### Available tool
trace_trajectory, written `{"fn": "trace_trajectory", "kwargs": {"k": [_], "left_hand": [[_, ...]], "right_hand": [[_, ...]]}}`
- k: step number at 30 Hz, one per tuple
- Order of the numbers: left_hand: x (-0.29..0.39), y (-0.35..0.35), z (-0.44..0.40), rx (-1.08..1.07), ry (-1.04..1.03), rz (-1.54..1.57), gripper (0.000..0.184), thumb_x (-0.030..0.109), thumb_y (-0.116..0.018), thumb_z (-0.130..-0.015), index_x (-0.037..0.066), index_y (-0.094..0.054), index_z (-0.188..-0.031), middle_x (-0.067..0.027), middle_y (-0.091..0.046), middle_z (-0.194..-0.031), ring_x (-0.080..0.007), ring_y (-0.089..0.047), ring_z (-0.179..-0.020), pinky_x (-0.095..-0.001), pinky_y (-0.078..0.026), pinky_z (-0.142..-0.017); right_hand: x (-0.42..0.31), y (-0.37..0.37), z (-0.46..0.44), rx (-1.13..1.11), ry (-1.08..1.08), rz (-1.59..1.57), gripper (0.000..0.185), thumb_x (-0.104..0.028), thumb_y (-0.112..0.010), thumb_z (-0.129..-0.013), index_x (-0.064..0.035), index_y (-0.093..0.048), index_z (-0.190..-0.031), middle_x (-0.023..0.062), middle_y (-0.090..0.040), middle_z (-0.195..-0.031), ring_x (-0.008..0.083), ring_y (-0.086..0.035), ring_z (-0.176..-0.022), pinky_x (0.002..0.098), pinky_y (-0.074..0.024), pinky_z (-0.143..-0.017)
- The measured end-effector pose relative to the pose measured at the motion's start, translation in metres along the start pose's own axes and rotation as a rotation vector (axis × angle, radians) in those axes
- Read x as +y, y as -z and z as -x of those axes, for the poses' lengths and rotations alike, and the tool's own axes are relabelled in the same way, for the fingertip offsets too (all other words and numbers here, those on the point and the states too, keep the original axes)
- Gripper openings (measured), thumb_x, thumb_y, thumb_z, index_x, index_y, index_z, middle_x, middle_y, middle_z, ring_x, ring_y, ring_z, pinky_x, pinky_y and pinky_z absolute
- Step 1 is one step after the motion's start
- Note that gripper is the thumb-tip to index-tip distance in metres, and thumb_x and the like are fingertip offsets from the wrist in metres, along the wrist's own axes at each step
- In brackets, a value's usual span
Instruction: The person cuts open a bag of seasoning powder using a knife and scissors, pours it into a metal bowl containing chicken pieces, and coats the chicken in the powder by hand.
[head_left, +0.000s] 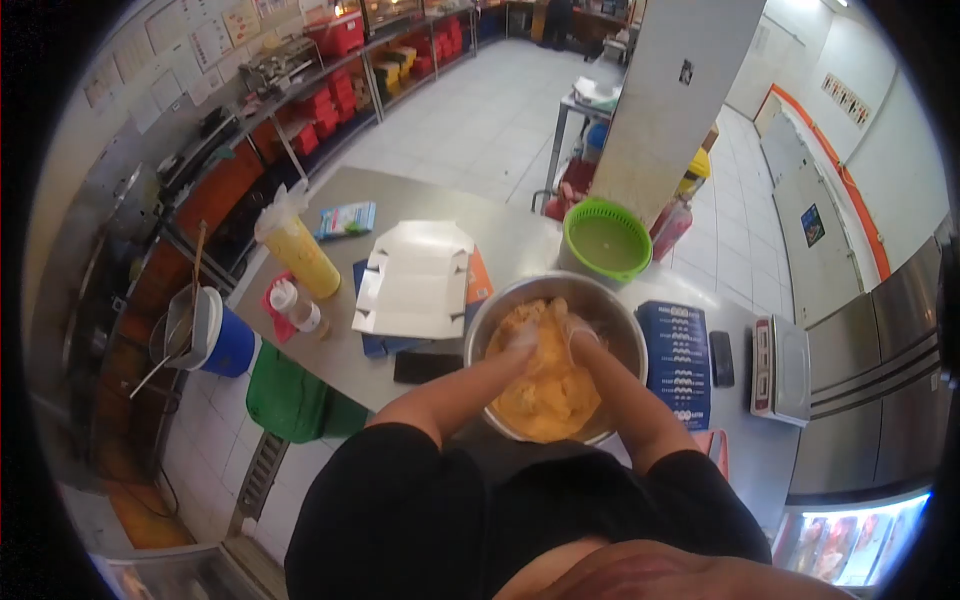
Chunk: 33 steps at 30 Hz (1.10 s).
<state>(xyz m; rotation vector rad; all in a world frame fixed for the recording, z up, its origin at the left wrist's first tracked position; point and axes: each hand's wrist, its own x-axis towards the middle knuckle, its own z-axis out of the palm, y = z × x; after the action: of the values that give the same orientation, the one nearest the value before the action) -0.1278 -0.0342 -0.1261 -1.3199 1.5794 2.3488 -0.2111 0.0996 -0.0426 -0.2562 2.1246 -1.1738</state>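
Orange mixture [552, 400], one mass, in one steel bowl [625, 328] just right of frame center. Beneath and touching left hand [519, 344] and right hand [579, 336], two in all; whether fingers clamped, cannot tell. One scale [784, 372], right of frame. One green basket [592, 266] beyond bowl, on counter [425, 197].

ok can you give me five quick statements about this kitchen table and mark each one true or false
1. The left hand and right hand are both inside the metal bowl. True.
2. The green basket stands nearer the person than the metal bowl. False: it stands beyond the bowl, toward the pillar.
3. The scale is to the right of the metal bowl. True.
4. The white cardboard is folded into a closed box. False: it lies open.
5. The food in the metal bowl is yellow-orange. True.
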Motion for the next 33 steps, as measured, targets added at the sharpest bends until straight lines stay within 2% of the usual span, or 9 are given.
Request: {"fn": "trace_trajectory", "kwargs": {"k": [1, 9, 13, 18, 22, 24, 27, 30, 33], "left_hand": [[0.004, 0.0, 0.017, -0.093, 0.017, 0.075, 0.038, 0.03, -0.058, -0.096, 0.009, -0.062, -0.127, -0.007, -0.066, -0.117, -0.0188, -0.063, -0.107, -0.0399, -0.05, -0.091], [0.066, 0.05, 0.118, -0.284, -0.033, -0.361, 0.024, 0.022, -0.058, -0.092, 0.011, -0.07, -0.109, -0.0118, -0.071, -0.099, -0.028, -0.068, -0.082, -0.0444, -0.054, -0.065], [0.106, 0.028, 0.184, -0.21, 0.356, 0.296, 0.045, 0.041, -0.052, -0.102, 0.007, -0.058, -0.131, -0.0168, -0.067, -0.112, -0.031, -0.069, -0.098, -0.0485, -0.06, -0.08], [0.029, -0.003, 0.069, -0.194, 0.059, 0.33, 0.052, 0.05, -0.045, -0.103, 0.01, -0.053, -0.137, -0.0173, -0.065, -0.118, -0.0311, -0.069, -0.096, -0.0489, -0.06, -0.082], [0.114, -0.009, 0.144, -0.089, 0.235, -0.3, 0.059, 0.054, -0.039, -0.104, 0.011, -0.048, -0.143, -0.0181, -0.061, -0.128, -0.0312, -0.067, -0.102, -0.0524, -0.057, -0.089], [0.112, 0.008, 0.149, -0.226, 0.199, -0.127, 0.06, 0.055, -0.037, -0.104, 0.011, -0.048, -0.144, -0.0186, -0.061, -0.129, -0.0316, -0.066, -0.105, -0.0525, -0.056, -0.092], [0.107, 0.016, 0.183, -0.292, 0.359, 0.116, 0.064, 0.058, -0.034, -0.104, 0.011, -0.047, -0.145, -0.0187, -0.059, -0.133, -0.0325, -0.065, -0.111, -0.0525, -0.054, -0.096], [0.056, 0.003, 0.182, -0.236, 0.401, 0.238, 0.072, 0.064, -0.027, -0.103, 0.01, -0.045, -0.146, -0.0187, -0.057, -0.137, -0.0354, -0.063, -0.118, -0.0548, -0.053, -0.099], [0.009, -0.015, 0.149, -0.061, 0.326, 0.323, 0.074, 0.066, -0.023, -0.102, 0.009, -0.045, -0.145, -0.0188, -0.059, -0.134, -0.0367, -0.063, -0.116, -0.0557, -0.053, -0.099]], "right_hand": [[0.005, -0.003, -0.001, -0.232, -0.004, -0.405, 0.051, -0.04, -0.05, -0.102, 0.0, -0.059, -0.133, 0.0156, -0.063, -0.128, 0.028, -0.06, -0.113, 0.0422, -0.0453, -0.1], [-0.07, 0.072, 0.105, -0.463, 0.381, 0.425, 0.048, -0.038, -0.064, -0.096, -0.0035, -0.063, -0.13, 0.016, -0.063, -0.131, 0.0278, -0.058, -0.121, 0.0375, -0.0436, -0.104], [-0.052, 0.073, 0.083, -0.296, -0.042, -0.015, 0.052, -0.044, -0.058, -0.099, -0.0031, -0.064, -0.13, 0.0145, -0.066, -0.123, 0.0245, -0.063, -0.106, 0.0364, -0.048, -0.096], [-0.03, 0.022, 0.054, -0.174, 0.029, -0.278, 0.061, -0.053, -0.047, -0.102, -0.0034, -0.059, -0.136, 0.0161, -0.064, -0.126, 0.0267, -0.062, -0.109, 0.0379, -0.0473, -0.098], [-0.006, -0.003, 0.024, -0.116, 0.197, 0.307, 0.067, -0.058, -0.045, -0.101, -0.0057, -0.055, -0.141, 0.0173, -0.061, -0.132, 0.0309, -0.062, -0.113, 0.0416, -0.0492, -0.096], [-0.016, 0.035, 0.038, -0.263, 0.524, 0.56, 0.067, -0.058, -0.049, -0.099, -0.007, -0.054, -0.142, 0.018, -0.061, -0.134, 0.0326, -0.062, -0.116, 0.0425, -0.0487, -0.097], [-0.066, 0.061, 0.105, -0.245, -0.189, -0.037, 0.061, -0.053, -0.058, -0.094, -0.0076, -0.059, -0.136, 0.0187, -0.063, -0.132, 0.0328, -0.062, -0.116, 0.0414, -0.0481, -0.097], [0.026, 0.067, 0.069, -0.455, 0.159, 0.733, 0.052, -0.044, -0.063, -0.092, -0.0085, -0.064, -0.13, 0.0164, -0.066, -0.127, 0.0286, -0.064, -0.114, 0.0388, -0.0481, -0.096], [0.024, 0.029, 0.08, -0.432, 0.217, 0.55, 0.046, -0.038, -0.066, -0.091, -0.0092, -0.066, -0.128, 0.0117, -0.069, -0.121, 0.0228, -0.065, -0.109, 0.0373, -0.0507, -0.091]]}}
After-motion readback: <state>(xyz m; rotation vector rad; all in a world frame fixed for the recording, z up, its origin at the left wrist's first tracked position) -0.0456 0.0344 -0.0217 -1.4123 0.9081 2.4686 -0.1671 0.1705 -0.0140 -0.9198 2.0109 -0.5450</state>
